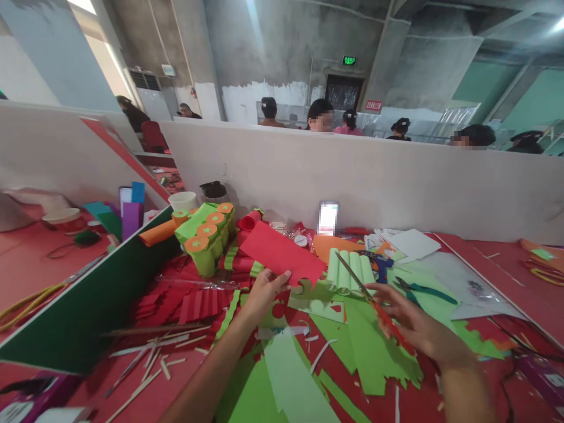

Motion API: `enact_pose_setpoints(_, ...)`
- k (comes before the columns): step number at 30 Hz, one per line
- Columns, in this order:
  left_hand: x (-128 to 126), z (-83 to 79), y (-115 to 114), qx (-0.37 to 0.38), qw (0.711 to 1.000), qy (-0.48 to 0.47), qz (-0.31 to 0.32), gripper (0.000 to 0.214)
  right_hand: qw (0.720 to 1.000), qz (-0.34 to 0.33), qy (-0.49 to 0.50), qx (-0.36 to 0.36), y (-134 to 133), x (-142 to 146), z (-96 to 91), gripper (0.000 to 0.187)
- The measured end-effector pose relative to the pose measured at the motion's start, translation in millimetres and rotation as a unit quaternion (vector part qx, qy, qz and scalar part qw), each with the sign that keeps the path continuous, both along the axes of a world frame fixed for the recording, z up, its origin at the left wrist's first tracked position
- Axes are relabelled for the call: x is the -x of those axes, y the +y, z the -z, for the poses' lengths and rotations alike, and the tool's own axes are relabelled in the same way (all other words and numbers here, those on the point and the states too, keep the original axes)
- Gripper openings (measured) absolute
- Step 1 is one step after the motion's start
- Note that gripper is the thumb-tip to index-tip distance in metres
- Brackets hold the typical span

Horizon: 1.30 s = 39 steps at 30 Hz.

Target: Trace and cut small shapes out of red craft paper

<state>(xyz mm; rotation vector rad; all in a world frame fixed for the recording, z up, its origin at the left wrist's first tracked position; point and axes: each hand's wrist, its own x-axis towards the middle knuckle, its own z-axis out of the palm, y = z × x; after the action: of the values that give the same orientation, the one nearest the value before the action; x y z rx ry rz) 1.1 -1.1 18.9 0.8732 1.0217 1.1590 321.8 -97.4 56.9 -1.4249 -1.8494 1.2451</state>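
My left hand [263,292] pinches the near edge of a red paper sheet [282,251] and holds it up over the table. My right hand [414,326] grips red-handled scissors [374,305], whose blades point up and left toward a row of pale green paper rolls [350,271]. Green paper offcuts [370,346] lie beneath both hands.
A green and orange paper model [207,232] stands at the back left beside a dark green board [88,305]. A blue glue gun [379,264], teal pliers [423,288], a phone [328,217] and white sheets [409,242] lie behind. Thin sticks [150,364] are scattered left. People sit beyond the partition [374,176].
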Motion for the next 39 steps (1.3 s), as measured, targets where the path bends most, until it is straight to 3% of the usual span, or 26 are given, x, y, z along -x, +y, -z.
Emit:
enact_pose_setpoints(4, -1.6, -1.2, -0.4, -0.035, 0.998, 0.013, -0.055, 0.042, 0.990, -0.044, 0.122, 0.056, 10.5, 68.5, 4.5, 0.082)
enact_pose_setpoints(8, -1.1, -3.4, -0.9, -0.103, 0.989, 0.082, -0.070, 0.033, 0.974, -0.080, 0.182, 0.107, 9.7, 106.9, 8.1, 0.078)
enact_pose_setpoints(13, -2.3, -9.6, -5.1, -0.162, 0.975, 0.134, -0.071, 0.041, 0.967, -0.108, 0.217, 0.079, 4.6, 112.9, 17.7, 0.073)
enact_pose_setpoints(19, -1.8, -8.3, -4.4, -0.148, 0.969, 0.141, -0.140, 0.040, 0.964, -0.039, 0.228, 0.132, 10.7, 119.6, 33.5, 0.060)
enact_pose_setpoints(23, -3.5, -3.1, -2.8, -0.137, 0.970, 0.128, -0.155, 0.032, 0.962, -0.029, 0.221, 0.156, 14.1, 127.9, 43.5, 0.059)
enact_pose_setpoints(28, -9.8, 3.6, -3.7, -0.118, 0.978, 0.108, -0.131, 0.029, 0.984, -0.027, 0.167, 0.057, 8.8, 137.4, 45.8, 0.053)
enact_pose_setpoints(34, -12.8, 16.1, -1.0, -0.138, 0.983, 0.081, -0.092, 0.034, 0.980, -0.005, 0.187, 0.071, 6.4, 142.0, 48.7, 0.074)
enact_pose_setpoints(39, -14.9, 21.4, -2.2, -0.148, 0.982, 0.093, -0.072, 0.037, 0.970, -0.019, 0.232, 0.069, 8.7, 142.7, 51.1, 0.074)
